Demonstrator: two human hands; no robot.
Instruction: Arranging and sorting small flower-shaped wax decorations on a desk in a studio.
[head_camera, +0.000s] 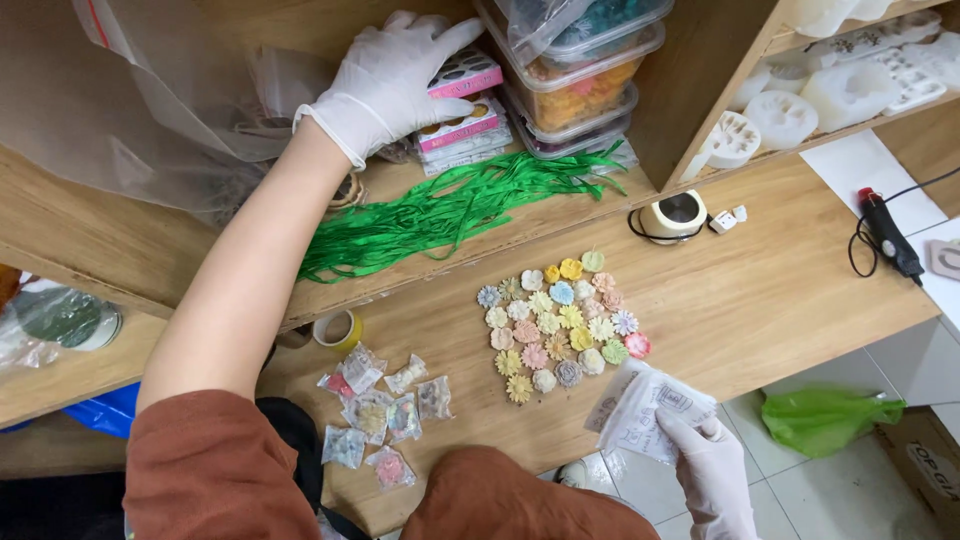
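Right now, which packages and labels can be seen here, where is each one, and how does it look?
Small clear plastic bag with a white printed label: held in the right hand, crumpled.
Flat boxes, pink and white: stacked on the shelf under the left hand.
Clear lidded tubs: stacked beside them, orange and teal contents.
Small clear packets: scattered on the table, each holding a pale piece.

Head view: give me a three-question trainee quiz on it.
1. True or false: the left hand rests on flat boxes on the shelf.
2. What does the right hand hold? A) tape roll B) clear packets C) green strips
3. What lies on the shelf edge in front of the boxes?

Key: 1 true; 2 B; 3 green strips.
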